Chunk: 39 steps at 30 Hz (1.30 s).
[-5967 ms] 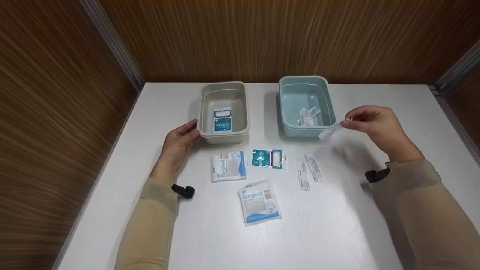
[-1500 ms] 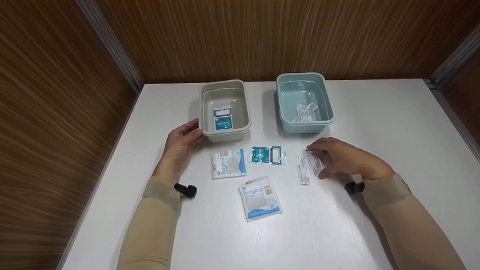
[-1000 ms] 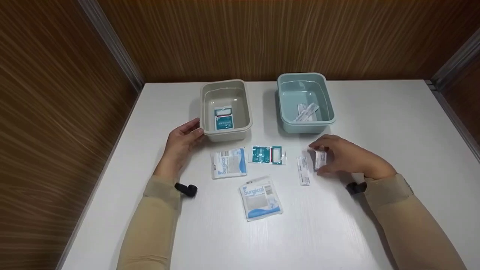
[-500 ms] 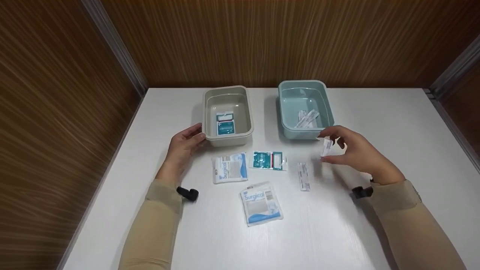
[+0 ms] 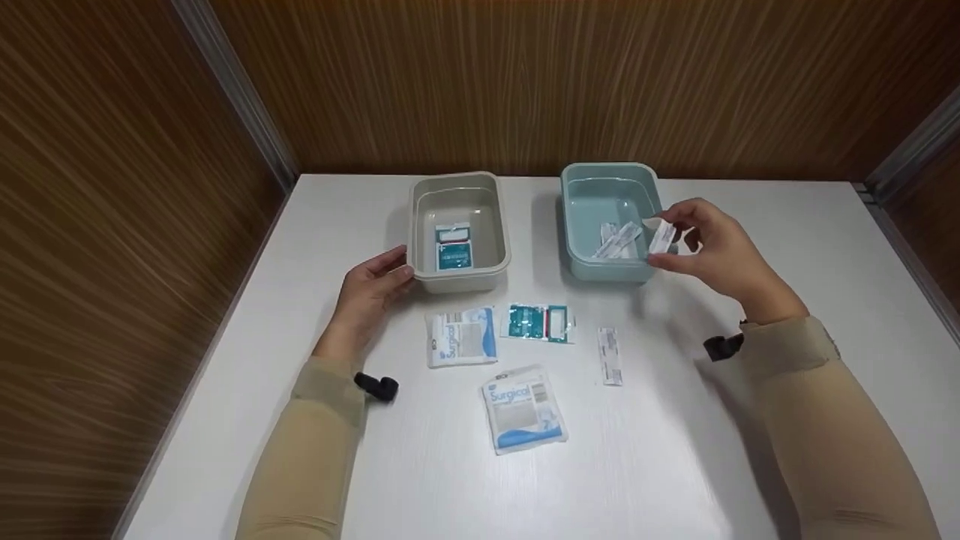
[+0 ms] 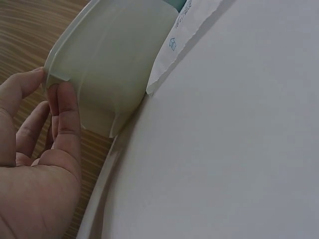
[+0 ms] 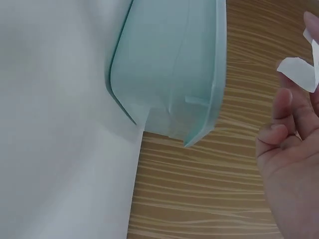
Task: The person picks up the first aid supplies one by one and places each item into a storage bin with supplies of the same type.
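Note:
My right hand (image 5: 724, 251) pinches a slim white printed packet (image 5: 662, 238) between thumb and fingertips, above the right front rim of the light blue bin (image 5: 609, 271). The packet is bent, and one pale end shows in the right wrist view. Several similar packets (image 5: 619, 241) lie inside that bin. At the other side, my left hand (image 5: 364, 304) grips the front left corner of the beige bin's rim (image 5: 461, 283). A teal and white sachet (image 5: 454, 255) lies in the beige bin. One more slim white packet (image 5: 610, 356) rests on the table.
Between me and the bins, a second teal sachet (image 5: 526, 321) and two white and blue packets marked "Surgical", one farther (image 5: 461, 337) and one nearer packet (image 5: 523, 412), lie flat on the white table (image 5: 637, 465). Wood-grain panels (image 5: 480, 82) stand behind and beside it.
My right hand dropped one slim packet into the blue bin, picked up another from the table, bending it, and raised it to the bin's rim. The left hand stayed at the beige bin.

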Each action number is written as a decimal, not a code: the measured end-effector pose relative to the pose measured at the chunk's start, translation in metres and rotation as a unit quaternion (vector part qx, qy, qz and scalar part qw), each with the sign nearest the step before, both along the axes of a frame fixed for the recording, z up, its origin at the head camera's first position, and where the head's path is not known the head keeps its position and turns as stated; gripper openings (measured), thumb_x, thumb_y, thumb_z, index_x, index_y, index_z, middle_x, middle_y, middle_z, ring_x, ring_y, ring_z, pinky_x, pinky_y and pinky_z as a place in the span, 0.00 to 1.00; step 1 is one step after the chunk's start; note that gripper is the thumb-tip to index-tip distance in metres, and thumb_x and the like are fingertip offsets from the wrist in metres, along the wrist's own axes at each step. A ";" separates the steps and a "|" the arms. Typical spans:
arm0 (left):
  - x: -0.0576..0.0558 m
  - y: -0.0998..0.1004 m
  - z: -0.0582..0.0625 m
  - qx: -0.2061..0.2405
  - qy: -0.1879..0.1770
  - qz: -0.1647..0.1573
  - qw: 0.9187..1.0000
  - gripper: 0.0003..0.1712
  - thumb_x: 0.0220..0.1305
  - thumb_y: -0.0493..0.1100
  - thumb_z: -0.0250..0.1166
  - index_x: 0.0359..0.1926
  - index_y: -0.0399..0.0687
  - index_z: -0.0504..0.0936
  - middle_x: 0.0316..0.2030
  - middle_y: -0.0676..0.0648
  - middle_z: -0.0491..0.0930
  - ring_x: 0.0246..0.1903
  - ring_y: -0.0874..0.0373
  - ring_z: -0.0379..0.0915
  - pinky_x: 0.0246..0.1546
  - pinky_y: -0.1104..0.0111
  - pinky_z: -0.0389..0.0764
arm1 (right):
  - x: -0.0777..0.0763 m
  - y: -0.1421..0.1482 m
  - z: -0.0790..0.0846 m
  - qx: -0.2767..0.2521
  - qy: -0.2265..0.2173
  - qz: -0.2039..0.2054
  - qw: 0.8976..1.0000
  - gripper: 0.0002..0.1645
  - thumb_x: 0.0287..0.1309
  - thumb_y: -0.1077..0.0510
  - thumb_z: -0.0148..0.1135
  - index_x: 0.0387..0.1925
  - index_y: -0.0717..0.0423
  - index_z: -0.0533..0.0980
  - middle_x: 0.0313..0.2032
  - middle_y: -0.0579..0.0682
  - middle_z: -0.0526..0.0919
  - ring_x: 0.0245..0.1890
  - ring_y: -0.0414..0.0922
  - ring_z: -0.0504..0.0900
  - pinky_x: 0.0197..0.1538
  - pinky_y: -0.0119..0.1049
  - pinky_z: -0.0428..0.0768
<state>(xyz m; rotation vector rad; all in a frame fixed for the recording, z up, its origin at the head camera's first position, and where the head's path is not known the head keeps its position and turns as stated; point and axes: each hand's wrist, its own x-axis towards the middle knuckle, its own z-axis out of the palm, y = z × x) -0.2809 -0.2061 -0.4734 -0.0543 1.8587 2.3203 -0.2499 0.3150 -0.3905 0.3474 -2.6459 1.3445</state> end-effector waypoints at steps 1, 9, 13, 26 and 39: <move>0.000 0.001 0.000 0.002 0.000 0.000 1.000 0.34 0.79 0.35 0.72 0.81 0.39 0.75 0.79 0.38 0.76 0.75 0.49 0.78 0.69 0.69 0.86 | -0.004 0.000 -0.001 -0.004 -0.006 -0.006 1.000 0.35 0.58 0.64 0.88 0.61 0.58 0.77 0.54 0.34 0.90 0.52 0.42 0.76 0.49 0.28 0.75; -0.001 0.004 -0.002 0.001 0.000 -0.001 1.000 0.34 0.79 0.34 0.72 0.81 0.40 0.75 0.79 0.39 0.76 0.77 0.47 0.77 0.73 0.65 0.85 | -0.028 0.001 -0.006 0.001 -0.033 -0.051 0.998 0.36 0.64 0.55 0.85 0.69 0.54 0.77 0.50 0.35 0.85 0.54 0.45 0.76 0.54 0.30 0.75; -0.001 0.004 -0.002 0.003 -0.006 -0.006 1.000 0.34 0.79 0.35 0.72 0.81 0.41 0.76 0.79 0.41 0.77 0.78 0.49 0.77 0.76 0.63 0.83 | -0.032 0.003 -0.011 0.023 -0.037 -0.057 0.997 0.38 0.66 0.53 0.84 0.72 0.53 0.77 0.55 0.44 0.83 0.56 0.45 0.75 0.57 0.31 0.75; -0.002 0.004 -0.003 -0.008 0.003 -0.003 1.000 0.34 0.79 0.35 0.71 0.81 0.40 0.75 0.79 0.39 0.75 0.78 0.47 0.77 0.71 0.67 0.86 | -0.034 0.003 -0.015 0.066 -0.063 -0.044 0.995 0.46 0.63 0.51 0.86 0.79 0.49 0.76 0.66 0.57 0.80 0.58 0.52 0.72 0.55 0.34 0.72; -0.006 0.011 -0.001 0.006 0.002 -0.002 1.000 0.33 0.79 0.33 0.71 0.81 0.38 0.75 0.78 0.38 0.77 0.74 0.49 0.79 0.70 0.66 0.87 | 0.001 0.007 -0.007 0.042 -0.009 -0.093 0.995 0.37 0.67 0.50 0.84 0.74 0.44 0.82 0.63 0.49 0.82 0.57 0.46 0.72 0.55 0.37 0.71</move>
